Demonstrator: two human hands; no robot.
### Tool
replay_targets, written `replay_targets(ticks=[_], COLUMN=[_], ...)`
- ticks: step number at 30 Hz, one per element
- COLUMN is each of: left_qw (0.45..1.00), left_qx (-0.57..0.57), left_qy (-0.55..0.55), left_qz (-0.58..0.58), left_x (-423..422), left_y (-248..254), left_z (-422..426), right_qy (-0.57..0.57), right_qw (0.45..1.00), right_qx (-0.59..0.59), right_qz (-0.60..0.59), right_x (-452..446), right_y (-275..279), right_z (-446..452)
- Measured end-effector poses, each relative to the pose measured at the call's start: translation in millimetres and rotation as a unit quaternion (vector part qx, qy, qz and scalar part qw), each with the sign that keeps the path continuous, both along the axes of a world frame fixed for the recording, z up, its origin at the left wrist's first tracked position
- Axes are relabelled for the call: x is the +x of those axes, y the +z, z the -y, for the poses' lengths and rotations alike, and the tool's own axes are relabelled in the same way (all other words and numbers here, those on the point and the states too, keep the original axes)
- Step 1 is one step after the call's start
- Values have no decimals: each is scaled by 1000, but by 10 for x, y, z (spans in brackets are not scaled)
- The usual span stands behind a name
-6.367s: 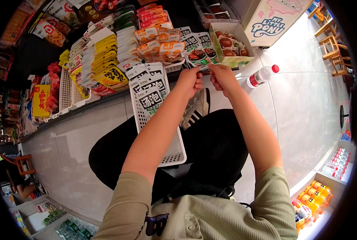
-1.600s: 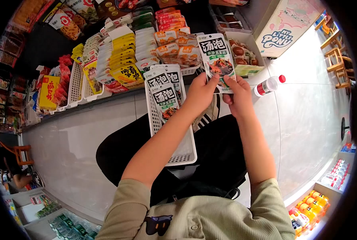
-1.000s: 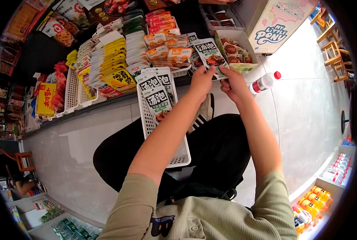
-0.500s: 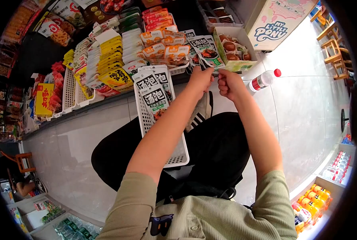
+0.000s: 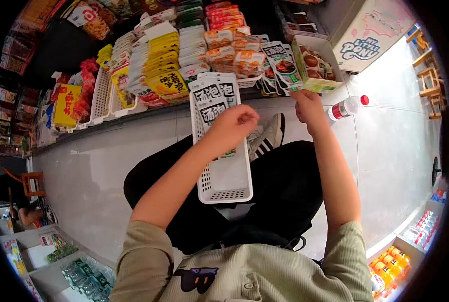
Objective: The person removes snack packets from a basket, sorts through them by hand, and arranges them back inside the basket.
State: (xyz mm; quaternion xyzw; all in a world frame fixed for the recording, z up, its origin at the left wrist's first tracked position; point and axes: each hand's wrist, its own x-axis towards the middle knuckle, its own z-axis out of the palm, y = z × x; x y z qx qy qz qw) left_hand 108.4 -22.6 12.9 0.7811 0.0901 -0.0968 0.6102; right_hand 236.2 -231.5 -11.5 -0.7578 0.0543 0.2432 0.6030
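A long white plastic basket (image 5: 225, 194) lies across my lap, tilted away from me. Several silver-and-black snack packets (image 5: 212, 111) with large white lettering are in its far end. My left hand (image 5: 229, 125) is over the basket's right side, its fingers loosely curled with nothing visible in them. Farther right, my right hand (image 5: 309, 108) is closed, thumb and forefinger at the lower corner of a snack packet (image 5: 284, 65) on the shelf. More of the same packets lean beside that one.
A box of brown wrapped snacks (image 5: 312, 83) stands right of the packets. A red-capped bottle (image 5: 346, 107) lies on the tiled floor. Yellow packets (image 5: 163, 65) and orange packets (image 5: 229, 48) fill the shelf to the left. A printed carton (image 5: 368, 38) stands behind.
My left hand has left the shelf packets and moved left and nearer, over the basket. My right hand remains by the packets. The basket has shifted in view and sits more upright in the picture.
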Motion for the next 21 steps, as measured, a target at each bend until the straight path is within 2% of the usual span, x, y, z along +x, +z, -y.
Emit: replay_targets(ticks=[1, 2, 3, 4, 5, 7, 8, 9, 11, 12, 15, 21], left_qw=[990, 990, 957, 900, 900, 893, 874, 874, 863, 846, 842, 859], left_qx=[130, 131, 258, 378, 378, 404, 435, 433, 468, 486, 495, 478], left_qy=[18, 21, 50, 76, 78, 91, 108, 112, 94, 105, 97, 82], left_qz=[43, 41, 125, 205, 203, 173, 191, 188, 163, 193, 190, 167], left_x=[-139, -210, -245, -262, -278, -308, -299, -289, -258, -251, -253, -246], left_y=[-38, -104, -181, -195, -211, -191, -250, -250, -223, -252, -293, -302], left_z=[-199, -356, -502, -579, -621, -670, -655, -638, -611, -597, -594, -622], right_qy=[11, 69, 125, 161, 164, 214, 252, 257, 269, 288, 292, 275], right_qw=[1000, 988, 952, 958, 958, 903, 875, 874, 832, 823, 805, 802], right_qx=[2, -17, -35, -55, -55, -63, -94, -94, -112, -135, -192, -213], right_qz=[-4, 138, 277, 231, 231, 368, 403, 402, 472, 469, 479, 485], right_x=[-72, -155, -241, -352, -425, -514, -519, -547, -621, -642, -722, -717], right_y=[-52, -103, -126, 51, 83, 110, 64, 73, 113, 117, 138, 57], right_z=[-104, -175, -242, -310, -396, -522, -560, -610, -751, -794, -923, -1061])
